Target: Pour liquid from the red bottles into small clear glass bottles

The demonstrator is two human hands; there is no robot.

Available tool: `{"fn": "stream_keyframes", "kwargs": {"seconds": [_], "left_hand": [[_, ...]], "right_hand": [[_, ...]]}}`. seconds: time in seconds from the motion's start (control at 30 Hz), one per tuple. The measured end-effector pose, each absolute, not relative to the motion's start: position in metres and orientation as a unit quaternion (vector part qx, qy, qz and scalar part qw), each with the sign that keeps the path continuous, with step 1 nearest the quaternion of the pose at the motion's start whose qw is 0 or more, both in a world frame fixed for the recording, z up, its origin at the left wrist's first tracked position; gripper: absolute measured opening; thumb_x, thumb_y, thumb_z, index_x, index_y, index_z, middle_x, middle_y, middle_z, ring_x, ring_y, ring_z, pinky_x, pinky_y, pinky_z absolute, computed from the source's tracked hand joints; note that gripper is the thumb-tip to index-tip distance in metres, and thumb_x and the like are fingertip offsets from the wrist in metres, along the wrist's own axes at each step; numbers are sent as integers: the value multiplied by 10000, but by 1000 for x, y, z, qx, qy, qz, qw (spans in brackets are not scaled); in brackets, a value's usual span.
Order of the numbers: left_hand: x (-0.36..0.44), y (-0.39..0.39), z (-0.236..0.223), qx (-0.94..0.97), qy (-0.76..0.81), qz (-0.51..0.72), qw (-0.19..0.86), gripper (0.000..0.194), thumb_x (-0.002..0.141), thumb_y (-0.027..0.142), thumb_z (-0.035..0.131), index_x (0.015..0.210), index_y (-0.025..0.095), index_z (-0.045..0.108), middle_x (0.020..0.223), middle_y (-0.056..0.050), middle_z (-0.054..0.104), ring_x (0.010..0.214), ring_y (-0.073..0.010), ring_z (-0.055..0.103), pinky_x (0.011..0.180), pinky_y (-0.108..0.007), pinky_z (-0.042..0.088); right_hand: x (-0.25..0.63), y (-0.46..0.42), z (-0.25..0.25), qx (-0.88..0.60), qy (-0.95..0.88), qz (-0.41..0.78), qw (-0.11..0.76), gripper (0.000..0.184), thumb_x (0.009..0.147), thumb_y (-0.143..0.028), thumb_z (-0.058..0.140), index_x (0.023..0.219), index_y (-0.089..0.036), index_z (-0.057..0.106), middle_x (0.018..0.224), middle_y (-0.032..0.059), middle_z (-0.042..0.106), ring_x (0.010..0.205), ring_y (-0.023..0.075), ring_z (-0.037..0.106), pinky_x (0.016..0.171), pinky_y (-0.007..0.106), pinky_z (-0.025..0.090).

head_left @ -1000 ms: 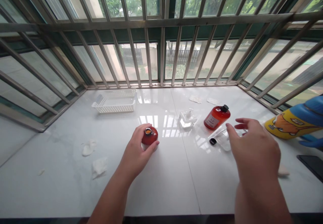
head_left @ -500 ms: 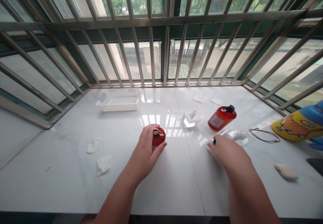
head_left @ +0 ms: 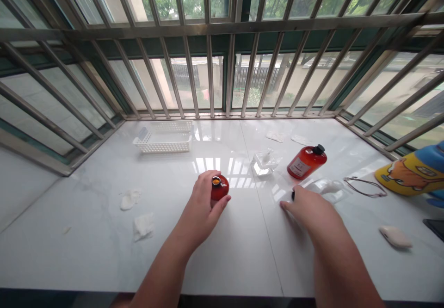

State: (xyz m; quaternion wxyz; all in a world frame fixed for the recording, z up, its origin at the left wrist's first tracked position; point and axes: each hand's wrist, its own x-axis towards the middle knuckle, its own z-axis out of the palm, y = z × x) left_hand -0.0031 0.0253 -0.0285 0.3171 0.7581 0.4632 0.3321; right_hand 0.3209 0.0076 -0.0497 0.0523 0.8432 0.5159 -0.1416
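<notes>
My left hand is wrapped round a small red bottle that stands upright with its mouth uncapped on the white counter. My right hand rests palm down on the counter, fingers closing over a small black cap next to a clear plastic piece. Whether the cap is gripped I cannot make out. A larger red bottle with a black cap lies on its side beyond my right hand. A clear glass bottle stands between the two red bottles.
A white slotted basket sits at the back left. Crumpled tissues lie at the left, more at the back. Wire-rimmed glasses, a whitish pebble-like object and a yellow-and-blue cartoon item lie right. Metal window bars enclose the counter.
My right hand dropped from mid-air onto the counter and settled over the black cap. My left hand kept its hold on the small red bottle. The view shifted slightly.
</notes>
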Motion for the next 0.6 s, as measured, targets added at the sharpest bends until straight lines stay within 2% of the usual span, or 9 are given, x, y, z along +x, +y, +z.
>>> {"fn": "stream_keyframes", "kwargs": {"seconds": [0.1,0.2,0.43,0.6], "left_hand": [[-3,25,-28,756,463,333,322,476,1117,426,580,1560,349,423,1633,-111,436,1528,-319,464,1249,-546,497],[-3,24,-28,758,464,332,316,479,1117,414,584,1562,352,417,1632,-107,438,1531,-312,462,1247,-535,499],[-3,25,-28,758,465,334,313,482,1113,408,592,1560,347,421,1632,-118,441,1538,-325,464,1249,-547,495],[-2,26,-29,756,466,333,318,485,1113,416,592,1563,352,423,1635,-114,438,1543,-322,460,1245,-534,502]], "right_hand": [[311,9,-43,803,568,-179,26,422,952,-275,715,1361,-199,645,1022,92,785,955,297,771,700,339,481],[298,10,-32,775,598,-205,6,457,976,-226,697,1420,-240,588,1011,42,782,935,262,763,667,313,448],[287,15,-30,788,582,-195,41,527,1019,-355,716,1488,-213,522,1138,114,784,985,314,762,697,344,432],[287,20,-45,803,578,-141,33,302,1076,-399,613,1278,-174,609,1037,126,779,948,347,759,675,358,406]]}}
